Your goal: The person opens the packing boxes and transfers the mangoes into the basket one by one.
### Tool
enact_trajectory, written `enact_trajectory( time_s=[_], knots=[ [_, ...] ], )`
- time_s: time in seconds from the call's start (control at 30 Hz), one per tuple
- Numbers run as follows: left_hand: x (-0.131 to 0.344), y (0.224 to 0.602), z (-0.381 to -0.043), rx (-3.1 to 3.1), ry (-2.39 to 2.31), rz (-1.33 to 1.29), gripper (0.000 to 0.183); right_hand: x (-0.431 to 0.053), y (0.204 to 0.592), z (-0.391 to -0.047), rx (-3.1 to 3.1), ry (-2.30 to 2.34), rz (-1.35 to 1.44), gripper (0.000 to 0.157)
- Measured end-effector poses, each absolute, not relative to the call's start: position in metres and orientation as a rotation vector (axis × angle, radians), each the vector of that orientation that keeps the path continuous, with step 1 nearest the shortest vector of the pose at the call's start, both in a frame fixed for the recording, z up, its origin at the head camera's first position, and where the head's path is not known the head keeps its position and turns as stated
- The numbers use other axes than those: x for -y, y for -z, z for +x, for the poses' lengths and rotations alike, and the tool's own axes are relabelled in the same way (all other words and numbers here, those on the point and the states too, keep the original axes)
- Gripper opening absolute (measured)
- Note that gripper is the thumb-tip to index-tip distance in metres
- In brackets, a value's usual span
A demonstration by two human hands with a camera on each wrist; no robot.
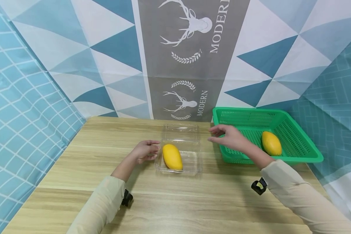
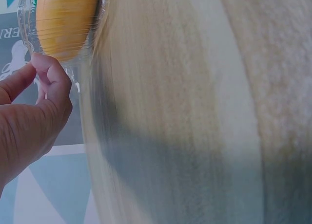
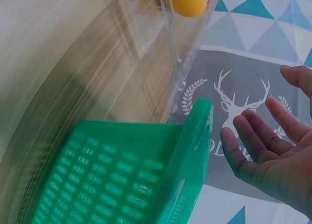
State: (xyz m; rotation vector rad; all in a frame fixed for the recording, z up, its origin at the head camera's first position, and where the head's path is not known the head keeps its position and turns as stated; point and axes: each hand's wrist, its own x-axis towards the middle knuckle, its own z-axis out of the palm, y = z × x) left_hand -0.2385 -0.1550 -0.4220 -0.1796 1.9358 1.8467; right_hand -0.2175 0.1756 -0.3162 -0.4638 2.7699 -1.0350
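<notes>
A clear plastic box lies with its lid folded back toward the wall. Inside its left half rests a yellow mango, also visible through the ribbed side in the left wrist view. At the box's left edge my left hand pinches the rim between thumb and forefinger. My right hand hovers by the left rim of a green basket, its fingers loosely bent and holding nothing. A second mango lies in the basket's right part.
The wooden table reaches back to a patterned cloth hanging behind it. The basket stands at the table's back right corner, a short gap from the box. A blue checked cloth hangs along the left side.
</notes>
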Motion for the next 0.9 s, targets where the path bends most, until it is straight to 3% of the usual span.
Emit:
enact_trajectory(
  time_s=[0.9],
  knots=[
    [0.154, 0.423, -0.239, -1.934, -1.862, -0.196, 0.044, -0.136, 0.335, -0.219, -2.673, 1.101, -0.534, 0.036]
  ],
)
